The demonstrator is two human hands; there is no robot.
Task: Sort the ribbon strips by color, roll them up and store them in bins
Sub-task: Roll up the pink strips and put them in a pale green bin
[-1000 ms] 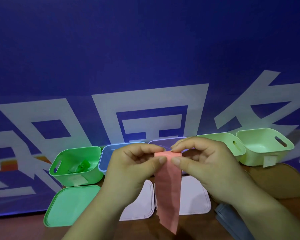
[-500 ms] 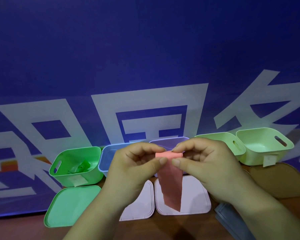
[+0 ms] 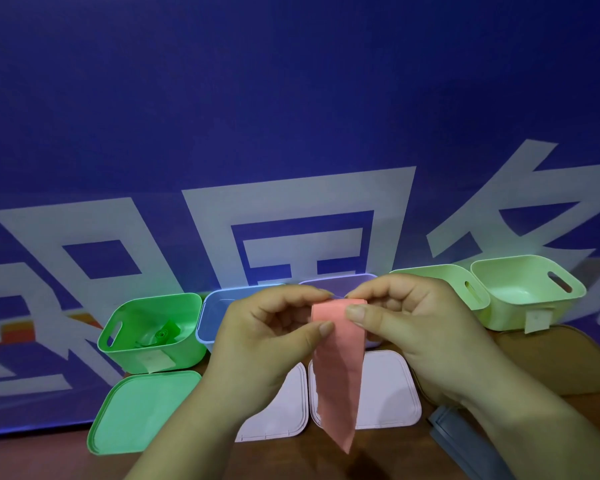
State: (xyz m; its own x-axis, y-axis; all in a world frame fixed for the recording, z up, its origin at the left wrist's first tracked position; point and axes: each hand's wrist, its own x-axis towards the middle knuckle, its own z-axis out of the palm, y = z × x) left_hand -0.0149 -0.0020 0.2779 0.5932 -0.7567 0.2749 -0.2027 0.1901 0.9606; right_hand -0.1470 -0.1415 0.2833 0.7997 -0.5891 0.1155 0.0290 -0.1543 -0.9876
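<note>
Ribbon (image 3: 336, 375): pink, held up in front of the row of bins; its top edge is turned over between the two hands, and the rest hangs down to a slanted tip over the white lids.
Left hand (image 3: 257, 341): the ribbon's top left corner is pinched between thumb and curled fingers.
Right hand (image 3: 413, 327): the top right corner is pinched the same way, thumb in front.
Purple bin (image 3: 336, 282): right behind the hands, mostly hidden.
Blue bin (image 3: 215, 306): just left of the purple one, partly hidden by the left hand.
Green bin (image 3: 153, 297): far left of the row; a green roll (image 3: 165, 332) is seen inside.
Pale bins (image 3: 520, 296): two, side by side at the right end.
White lids (image 3: 388, 393): two, laid flat on the table (image 3: 49, 459) below the hands.
Green lid (image 3: 136, 410): flat in front of the green bin.
Banner (image 3: 291, 98): blue with white characters, behind the bins.
</note>
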